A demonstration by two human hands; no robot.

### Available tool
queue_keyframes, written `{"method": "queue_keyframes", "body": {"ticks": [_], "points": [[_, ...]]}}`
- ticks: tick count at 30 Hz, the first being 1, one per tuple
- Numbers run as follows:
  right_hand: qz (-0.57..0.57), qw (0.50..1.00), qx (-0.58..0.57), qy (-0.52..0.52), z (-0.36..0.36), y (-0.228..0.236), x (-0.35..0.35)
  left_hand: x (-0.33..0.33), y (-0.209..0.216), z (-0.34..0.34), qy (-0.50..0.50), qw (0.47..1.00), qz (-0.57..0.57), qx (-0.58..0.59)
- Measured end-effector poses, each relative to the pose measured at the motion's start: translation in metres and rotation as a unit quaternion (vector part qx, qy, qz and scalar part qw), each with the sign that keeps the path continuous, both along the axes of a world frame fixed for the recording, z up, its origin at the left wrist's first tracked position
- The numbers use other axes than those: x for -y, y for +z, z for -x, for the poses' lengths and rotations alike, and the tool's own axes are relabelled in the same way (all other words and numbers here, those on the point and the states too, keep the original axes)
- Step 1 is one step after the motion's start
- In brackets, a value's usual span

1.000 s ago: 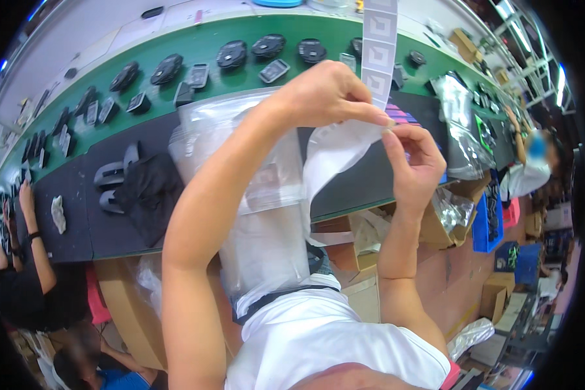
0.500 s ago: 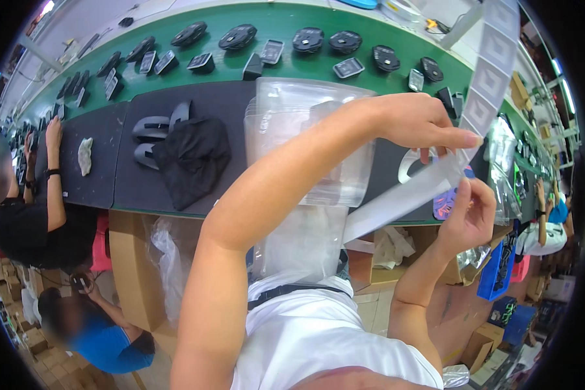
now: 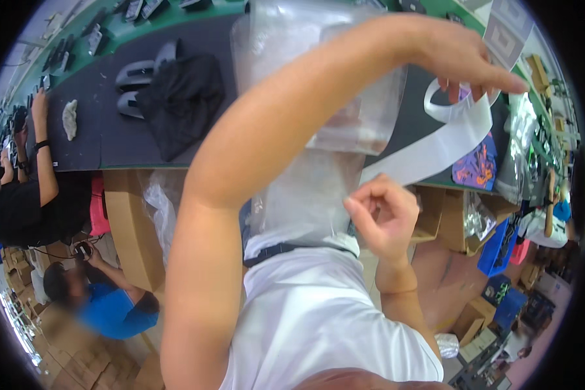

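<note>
My left arm crosses over the plastic bags to the right, where my left hand (image 3: 465, 62) is closed on a strip of labels (image 3: 508, 36), one finger stretched out. From beneath that hand a bare whitish length of the strip curls and runs down left to the bags. My right hand (image 3: 387, 218) is raised near the table's front edge, by the strip's lower end. Its thumb and fingers are pinched together; whatever they hold is too small to make out. Clear plastic bags (image 3: 305, 195) lie stacked before me and hang over the edge toward my waist.
On the dark mat (image 3: 120, 140) lie a black cloth (image 3: 185, 104) and grey curved parts (image 3: 133, 75). A purple patterned piece (image 3: 476, 166) lies right. Cardboard boxes (image 3: 133, 227) and a blue bin (image 3: 494, 247) stand below the table. Co-workers are at left and lower left.
My right hand has moved left and down, away from my left hand. My left hand has shifted right and up in view, and the strip now curls beneath it. The view has tilted downward.
</note>
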State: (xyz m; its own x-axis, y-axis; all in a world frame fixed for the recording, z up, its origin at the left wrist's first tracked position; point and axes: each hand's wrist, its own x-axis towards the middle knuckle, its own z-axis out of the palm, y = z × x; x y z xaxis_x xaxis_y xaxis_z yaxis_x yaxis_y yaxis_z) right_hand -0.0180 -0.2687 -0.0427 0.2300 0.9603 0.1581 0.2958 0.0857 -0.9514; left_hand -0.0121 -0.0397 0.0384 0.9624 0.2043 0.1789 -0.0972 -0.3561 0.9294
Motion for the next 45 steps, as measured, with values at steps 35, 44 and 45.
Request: {"method": "queue_keyframes", "body": {"ticks": [35, 44, 45], "points": [[-0.048, 0.982, 0.122, -0.137, 0.019, -0.055, -0.025, 0.004, 0.024, 0.036, -0.014, 0.996, -0.081, 0.035], [-0.106, 0.915, 0.389, 0.016, 0.018, -0.044, -0.01, -0.007, 0.008, 0.043, -0.032, 0.989, -0.099, 0.102], [-0.045, 0.899, 0.426, 0.087, 0.019, -0.035, -0.006, 0.0, 0.01, 0.044, 0.002, 0.991, -0.103, 0.088]]}}
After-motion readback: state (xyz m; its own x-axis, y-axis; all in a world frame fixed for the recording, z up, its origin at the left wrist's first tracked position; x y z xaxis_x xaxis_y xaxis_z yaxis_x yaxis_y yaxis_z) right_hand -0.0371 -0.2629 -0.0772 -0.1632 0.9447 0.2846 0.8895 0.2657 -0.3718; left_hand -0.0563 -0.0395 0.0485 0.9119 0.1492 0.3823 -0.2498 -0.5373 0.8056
